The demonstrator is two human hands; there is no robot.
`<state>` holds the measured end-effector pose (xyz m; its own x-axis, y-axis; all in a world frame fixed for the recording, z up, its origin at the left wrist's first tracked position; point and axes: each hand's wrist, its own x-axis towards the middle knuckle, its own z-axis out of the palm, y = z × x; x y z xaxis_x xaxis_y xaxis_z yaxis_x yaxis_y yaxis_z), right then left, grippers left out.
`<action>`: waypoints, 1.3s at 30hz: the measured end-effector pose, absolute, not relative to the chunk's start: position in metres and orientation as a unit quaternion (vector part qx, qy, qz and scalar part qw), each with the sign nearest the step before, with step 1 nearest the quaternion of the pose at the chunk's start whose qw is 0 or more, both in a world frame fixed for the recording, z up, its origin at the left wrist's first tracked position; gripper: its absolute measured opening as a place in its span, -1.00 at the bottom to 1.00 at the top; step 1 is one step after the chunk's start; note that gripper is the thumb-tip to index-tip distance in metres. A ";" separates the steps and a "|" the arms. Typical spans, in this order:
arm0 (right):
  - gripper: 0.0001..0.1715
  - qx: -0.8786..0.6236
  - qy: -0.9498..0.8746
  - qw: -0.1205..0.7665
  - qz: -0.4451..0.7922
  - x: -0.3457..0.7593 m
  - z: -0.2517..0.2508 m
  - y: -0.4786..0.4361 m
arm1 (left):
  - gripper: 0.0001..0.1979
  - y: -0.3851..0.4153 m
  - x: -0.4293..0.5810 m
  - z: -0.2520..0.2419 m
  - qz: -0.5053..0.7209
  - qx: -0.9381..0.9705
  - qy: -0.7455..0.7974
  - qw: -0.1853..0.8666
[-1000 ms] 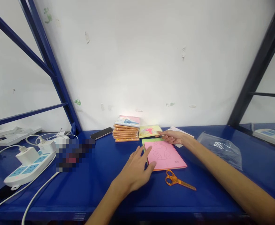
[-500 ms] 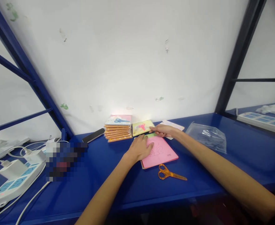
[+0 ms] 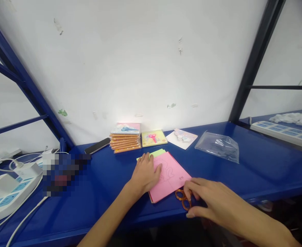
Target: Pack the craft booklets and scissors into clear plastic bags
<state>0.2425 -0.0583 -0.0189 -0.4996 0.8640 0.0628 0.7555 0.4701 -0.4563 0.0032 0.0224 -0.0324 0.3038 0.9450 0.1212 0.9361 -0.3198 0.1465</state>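
Note:
A pink paper sheet (image 3: 169, 175) with a line drawing lies on top of several coloured sheets, the green paper (image 3: 158, 153) showing at the far edge. My left hand (image 3: 146, 172) rests on the left side of this stack, fingers stretched out and palm down. Orange scissors (image 3: 183, 199) lie by the near right corner of the paper, their blades hidden under my right hand (image 3: 202, 197). The right fingers curve over the scissors' handles, with the thumb held apart from them.
Behind the paper are a pile of orange-edged packets (image 3: 125, 140), a yellow packet (image 3: 154, 138) picturing scissors, and a white card (image 3: 182, 138). A clear plastic bag (image 3: 218, 145) lies right. A phone (image 3: 97, 146) and power strip (image 3: 12, 195) with cables lie left.
My right hand has left the far edge of the paper and come nearer and right, over the scissors. The paper stack sits closer and is turned slightly; my left hand remains on it.

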 end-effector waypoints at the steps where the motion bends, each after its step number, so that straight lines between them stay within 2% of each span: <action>1: -0.68 -0.488 -0.838 0.140 0.200 0.251 -0.026 -0.062 | -0.35 0.020 0.002 -0.032 0.093 0.803 0.589 0.026; 4: -0.61 -0.503 -0.825 0.126 0.225 0.274 -0.032 -0.051 | -0.36 0.010 -0.003 -0.031 0.095 0.787 0.608 0.030; 8: -0.53 -0.545 -0.806 0.125 0.196 0.287 -0.023 -0.032 | -0.35 -0.009 -0.017 -0.033 0.102 0.759 0.642 0.031; 15: -0.64 -0.496 -0.824 0.161 0.221 0.259 -0.029 -0.039 | -0.42 -0.028 -0.047 -0.029 0.125 0.743 0.653 0.069; 22: -0.55 -0.578 -0.782 0.194 0.131 0.262 -0.030 -0.013 | -0.44 -0.025 -0.061 -0.022 0.174 0.738 0.642 0.111; 28: -0.59 -0.456 -0.854 0.207 0.142 0.244 -0.030 -0.035 | -0.32 -0.033 -0.064 -0.037 0.159 0.742 0.640 0.120; 36: -0.42 -0.524 -0.814 0.251 0.001 0.275 -0.054 -0.016 | -0.31 -0.036 -0.066 -0.041 0.173 0.749 0.631 0.107; 39: -0.37 -0.488 -0.836 0.250 0.018 0.255 -0.054 -0.029 | -0.30 -0.038 -0.063 -0.041 0.187 0.750 0.627 0.095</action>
<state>0.2549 -0.0287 -0.0542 -0.3995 0.8245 0.4007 0.8069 0.5237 -0.2731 -0.0631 -0.0376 -0.0412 0.1438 0.9763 0.1618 0.9049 -0.1959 0.3778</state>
